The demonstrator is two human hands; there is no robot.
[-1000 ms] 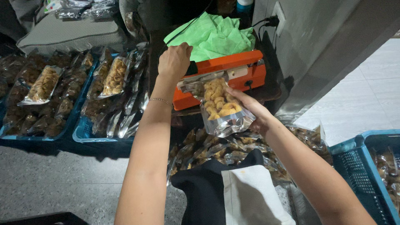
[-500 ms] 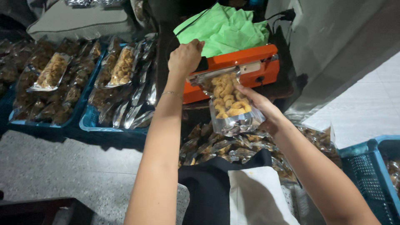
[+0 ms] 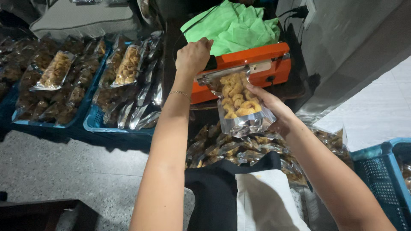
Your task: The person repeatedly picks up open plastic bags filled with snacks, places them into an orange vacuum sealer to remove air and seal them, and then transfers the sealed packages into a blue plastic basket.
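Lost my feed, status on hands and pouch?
Left hand pressing sealer arm down. Right hand holding snack pouch, top under bar. Nothing obstructing.

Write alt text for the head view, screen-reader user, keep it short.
Seen from above, a person's left hand presses down the arm of an orange heat sealer while the right hand holds a clear pouch of golden snack pieces with its top in the sealer. Blue trays of filled pouches sit to the left, a green cloth behind the sealer.
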